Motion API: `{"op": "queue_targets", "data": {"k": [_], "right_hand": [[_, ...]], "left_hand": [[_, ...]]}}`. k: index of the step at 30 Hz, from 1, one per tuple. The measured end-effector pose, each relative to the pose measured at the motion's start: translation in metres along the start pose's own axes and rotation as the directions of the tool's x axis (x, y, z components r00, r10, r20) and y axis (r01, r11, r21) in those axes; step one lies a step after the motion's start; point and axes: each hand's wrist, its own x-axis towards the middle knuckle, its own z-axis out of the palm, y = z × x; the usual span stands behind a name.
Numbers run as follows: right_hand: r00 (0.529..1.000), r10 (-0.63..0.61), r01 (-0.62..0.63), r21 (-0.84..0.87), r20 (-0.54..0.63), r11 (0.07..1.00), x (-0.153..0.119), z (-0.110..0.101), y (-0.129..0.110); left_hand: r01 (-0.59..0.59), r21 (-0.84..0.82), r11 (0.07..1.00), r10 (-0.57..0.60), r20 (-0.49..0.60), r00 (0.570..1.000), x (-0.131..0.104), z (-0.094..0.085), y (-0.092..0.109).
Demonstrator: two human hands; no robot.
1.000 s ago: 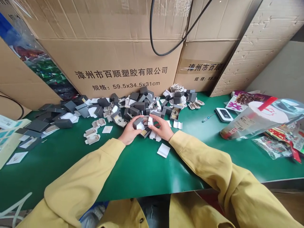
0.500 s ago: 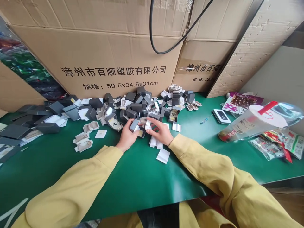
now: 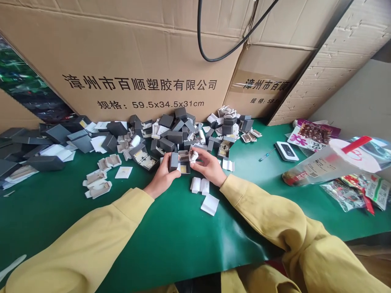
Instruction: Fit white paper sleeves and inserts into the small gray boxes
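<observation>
Cardboard carton (image 3: 140, 61) behind the green desk (image 3: 171, 240) read "漳州市百顺塑胶有限公司", "59.5x34.5x31cm". Left grip (image 3: 163, 177) pinched a dark box (image 3: 174, 162); right grip (image 3: 211, 167) pinched a white insert (image 3: 193, 156), near the piled boxes (image 3: 175, 136).

The left sleeve (image 3: 88, 244) and right sleeve (image 3: 269, 215) are yellow, long and loose, the right one creased. Both hands (image 3: 161, 177) are bare.

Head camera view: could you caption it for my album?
Over a glossy green tabletop, the left hand holds a dark grey rectangular box, the right hand a small folded white card.
</observation>
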Motion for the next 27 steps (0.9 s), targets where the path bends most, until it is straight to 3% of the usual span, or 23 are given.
{"op": "queue_targets", "data": {"k": [5,9,16,27], "right_hand": [[0.992,-0.124,0.128,-0.141,0.038,0.982,0.0005,-0.0018,-0.0040],[0.981,-0.167,0.186,-0.240,0.097,0.953,0.0022,-0.0011,-0.0075],[0.978,-0.173,0.207,-0.399,0.120,0.893,0.0016,-0.0007,-0.0095],[0.986,-0.077,0.124,-0.346,0.147,0.930,0.0016,-0.0036,-0.0075]], "left_hand": [[0.038,0.044,0.998,-0.040,0.047,0.998,0.0006,-0.0021,0.0010],[-0.003,0.057,0.998,0.001,0.042,0.999,0.0013,-0.0002,0.0021],[-0.049,-0.003,0.999,0.049,0.034,0.998,0.0027,0.0013,-0.0043],[-0.064,-0.027,0.998,0.062,-0.069,0.996,0.0027,0.0046,0.0006]]}}
